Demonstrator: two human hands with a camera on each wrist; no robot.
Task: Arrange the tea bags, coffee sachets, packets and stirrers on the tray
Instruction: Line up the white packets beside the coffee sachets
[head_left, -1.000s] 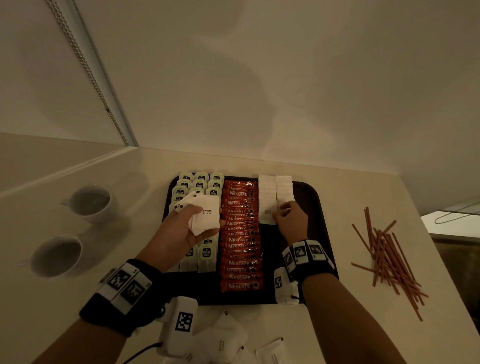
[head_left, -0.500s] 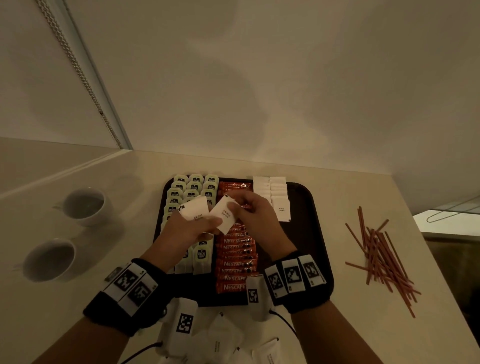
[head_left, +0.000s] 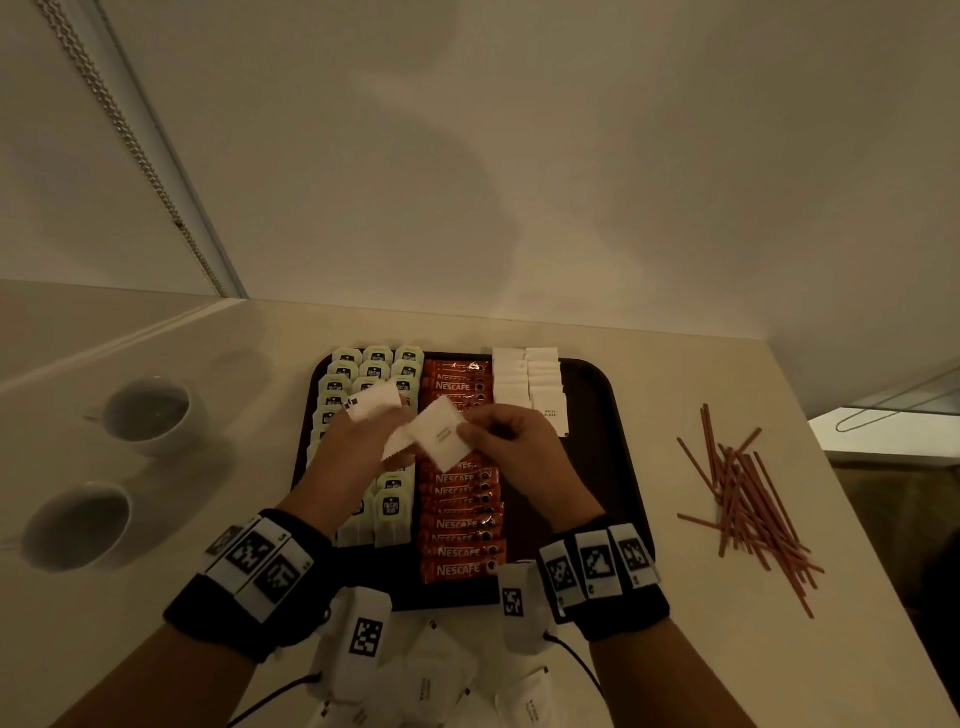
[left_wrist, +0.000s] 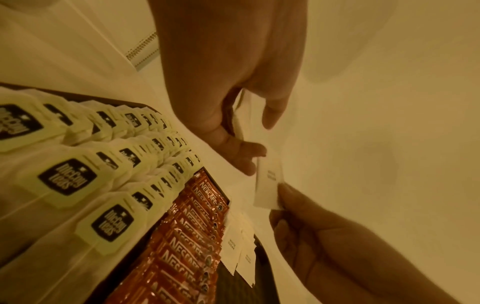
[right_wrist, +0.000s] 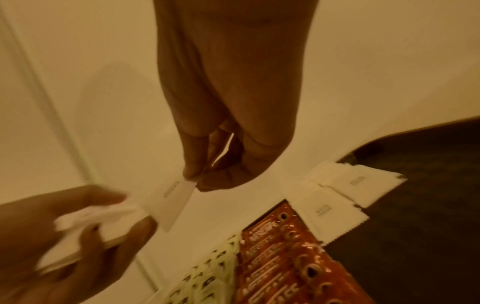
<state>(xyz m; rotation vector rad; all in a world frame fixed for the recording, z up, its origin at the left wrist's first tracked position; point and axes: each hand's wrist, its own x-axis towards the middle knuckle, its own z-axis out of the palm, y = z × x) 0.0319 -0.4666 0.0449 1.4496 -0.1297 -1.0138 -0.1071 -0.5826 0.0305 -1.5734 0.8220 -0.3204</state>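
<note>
A dark tray (head_left: 615, 415) holds rows of tea bags (head_left: 375, 358), a column of red Nescafe sachets (head_left: 460, 525) and two short columns of white sugar packets (head_left: 524, 379) at its back right. Above the tray's middle, my left hand (head_left: 387, 431) grips a small stack of sugar packets (head_left: 374, 402). My right hand (head_left: 467, 432) pinches one sugar packet (head_left: 439, 435) by its edge, right beside the left fingertips (left_wrist: 246, 152). The right wrist view shows that pinch (right_wrist: 197, 181) and the stack (right_wrist: 103, 218). Red stirrers (head_left: 748, 499) lie loose on the counter to the right.
Two white cups (head_left: 148, 413) (head_left: 78, 525) stand on the counter left of the tray. Several loose white packets (head_left: 436, 675) lie at the counter's front edge below my wrists. The tray's right part (head_left: 597, 493) is bare. A wall rises behind the counter.
My right hand left the sugar columns on the tray, moved left to my left hand and took one packet from the stack. The left hand stayed over the tea bags.
</note>
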